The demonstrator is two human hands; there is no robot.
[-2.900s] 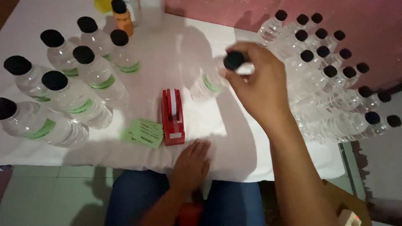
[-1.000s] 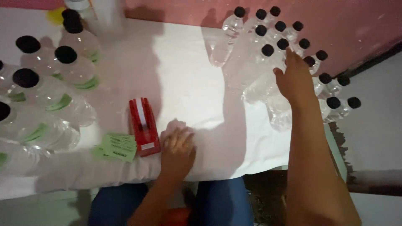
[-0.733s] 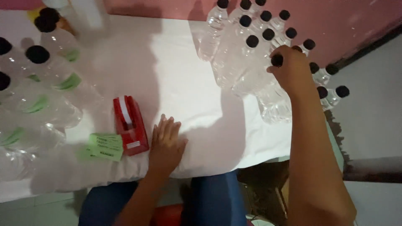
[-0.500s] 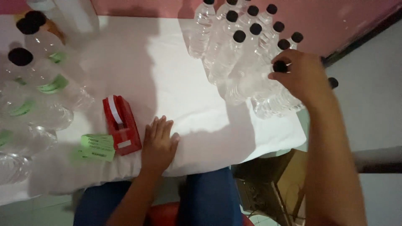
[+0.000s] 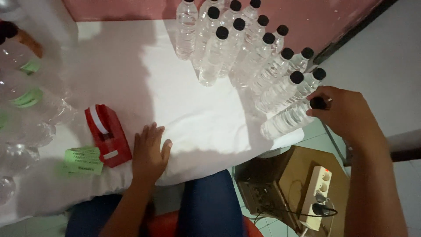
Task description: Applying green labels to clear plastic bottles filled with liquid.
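Right hand [image 5: 344,112] pinches a clear bottle's [image 5: 287,120] black cap [image 5: 317,103] — at the counter [image 5: 197,114] edge.
Left hand [image 5: 149,153] lies flat, fingers apart, beside the red tape dispenser [image 5: 107,135].

Labelled bottles [image 5: 26,94] at left — blurred, cut by the edge

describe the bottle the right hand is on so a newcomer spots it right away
Start at the white-covered table and find the cluster of clear, unlabelled bottles by the pink wall on its right side. The one meant is the bottle at the cluster's near-right corner by the table edge. It alone has its black cap pinched by the right hand.
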